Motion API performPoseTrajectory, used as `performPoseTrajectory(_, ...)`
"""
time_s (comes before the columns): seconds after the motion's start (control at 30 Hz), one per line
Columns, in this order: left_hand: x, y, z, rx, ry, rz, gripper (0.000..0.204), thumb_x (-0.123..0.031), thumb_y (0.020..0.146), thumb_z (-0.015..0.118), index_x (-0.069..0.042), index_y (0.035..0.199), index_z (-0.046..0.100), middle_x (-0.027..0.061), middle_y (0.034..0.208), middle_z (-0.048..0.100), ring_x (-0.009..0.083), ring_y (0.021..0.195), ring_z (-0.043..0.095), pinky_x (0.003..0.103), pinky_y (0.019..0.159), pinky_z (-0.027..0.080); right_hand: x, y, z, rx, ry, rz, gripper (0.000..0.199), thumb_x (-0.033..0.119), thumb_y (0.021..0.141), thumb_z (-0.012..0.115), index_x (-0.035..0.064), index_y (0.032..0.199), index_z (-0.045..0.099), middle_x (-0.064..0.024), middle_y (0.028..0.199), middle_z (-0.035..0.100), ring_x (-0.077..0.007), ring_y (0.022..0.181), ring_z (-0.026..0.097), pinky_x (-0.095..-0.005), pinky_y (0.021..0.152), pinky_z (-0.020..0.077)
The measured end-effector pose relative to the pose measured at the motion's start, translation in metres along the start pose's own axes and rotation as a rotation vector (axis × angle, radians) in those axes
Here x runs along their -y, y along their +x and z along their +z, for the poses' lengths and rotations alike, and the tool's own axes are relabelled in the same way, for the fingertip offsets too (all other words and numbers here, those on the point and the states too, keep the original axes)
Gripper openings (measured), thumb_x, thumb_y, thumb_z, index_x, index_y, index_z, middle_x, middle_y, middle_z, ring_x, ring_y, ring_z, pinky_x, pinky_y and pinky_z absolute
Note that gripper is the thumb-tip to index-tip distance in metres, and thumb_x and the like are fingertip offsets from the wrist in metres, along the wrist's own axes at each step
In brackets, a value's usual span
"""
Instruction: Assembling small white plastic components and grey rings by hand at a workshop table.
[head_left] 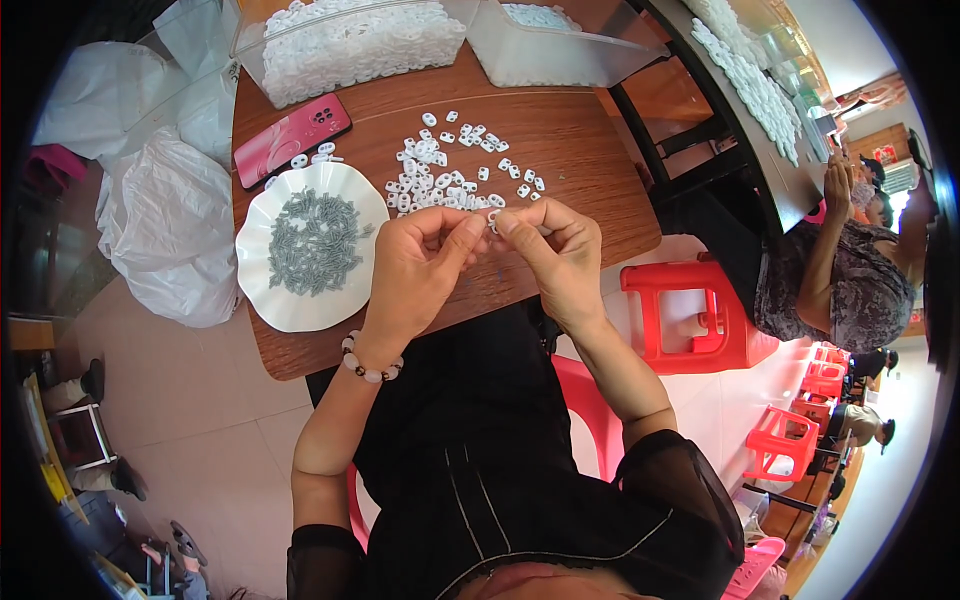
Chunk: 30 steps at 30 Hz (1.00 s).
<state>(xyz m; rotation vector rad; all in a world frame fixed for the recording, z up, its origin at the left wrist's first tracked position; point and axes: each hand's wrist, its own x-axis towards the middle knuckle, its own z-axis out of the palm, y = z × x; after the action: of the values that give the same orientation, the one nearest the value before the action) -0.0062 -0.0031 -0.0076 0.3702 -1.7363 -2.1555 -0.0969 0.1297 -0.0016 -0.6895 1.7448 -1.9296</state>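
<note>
- The small white plastic piece (492, 219) pinched between the two hands is mostly hidden by fingertips; its shape is hard to make out, and whether a screw is in it cannot be told.
- The clear bins at the top edge are cut off by the frame, and straight edges bend toward the rim of the view.
- The left hand (418, 270) is curled nearly closed, thumb and forefinger pressed onto the white piece from the left; a beaded bracelet (370, 364) sits on its wrist.
- The right hand (555, 255) is likewise curled, fingertips meeting the left hand's and gripping the same piece from the right.
- The piece is held just above the near part of the brown wooden table (590, 160), right at the near edge of a loose scatter of white plastic pieces (440, 170).
- A white scalloped plate (262, 290) with a heap of grey screws (315, 240) lies just left of the left hand.
- A red phone (290, 138) lies beyond the plate, near a clear bin (350, 45) piled with white pieces; a second clear bin (560, 45) stands to its right.
- White plastic bags (165, 230) slump on the floor left of the table.
- A red plastic stool (690, 315) stands right of the table, and another person (850, 260) sits further right at a long table.
</note>
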Motion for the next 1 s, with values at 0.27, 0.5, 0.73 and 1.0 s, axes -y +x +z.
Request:
performPoseTrajectory(0.27, 0.004, -0.002, 0.005, -0.066, 0.075, 0.087, 0.017, -0.012, 0.090, 0.062, 0.004, 0.089, 0.068, 0.0032, 0.069, 0.065, 0.0055, 0.063, 0.057, 0.020, 0.059, 0.047, 0.004, -0.002, 0.003, 0.007, -0.001, -0.082, 0.008, 0.003, 0.088, 0.062, -0.0045, 0.085, 0.063, -0.0114, 0.089, 0.069, -0.0099, 0.077, 0.062, -0.0238, 0.074, 0.0499)
performPoseTrajectory(0.5, 0.007, -0.003, 0.009, -0.098, 0.049, 0.087, 0.017, -0.013, 0.089, 0.063, 0.003, 0.088, 0.068, 0.0023, 0.068, 0.064, 0.0047, 0.062, 0.056, 0.019, 0.058, 0.045, 0.005, -0.004, 0.004, -0.008, 0.013, -0.114, 0.009, 0.002, 0.089, 0.061, -0.0047, 0.083, 0.062, -0.0129, 0.090, 0.069, -0.0105, 0.079, 0.062, -0.0249, 0.076, 0.0506)
performPoseTrajectory(0.73, 0.011, -0.005, 0.012, -0.137, 0.094, 0.131, 0.018, -0.013, 0.089, 0.063, 0.004, 0.086, 0.068, 0.0017, 0.067, 0.064, 0.0038, 0.060, 0.054, 0.019, 0.055, 0.043, -0.001, -0.006, 0.008, -0.013, -0.009, -0.160, 0.008, 0.002, 0.089, 0.060, -0.0046, 0.085, 0.062, -0.0101, 0.087, 0.068, -0.0083, 0.078, 0.062, -0.0224, 0.073, 0.0501)
performPoseTrajectory(1.0, 0.011, -0.004, 0.014, -0.139, 0.062, 0.134, 0.018, -0.013, 0.090, 0.062, 0.004, 0.087, 0.068, 0.0023, 0.067, 0.064, 0.0043, 0.060, 0.056, 0.019, 0.056, 0.045, -0.006, -0.004, 0.002, -0.017, 0.061, -0.123, 0.009, 0.004, 0.089, 0.061, -0.0040, 0.087, 0.062, -0.0080, 0.085, 0.067, -0.0088, 0.076, 0.063, -0.0219, 0.070, 0.0523)
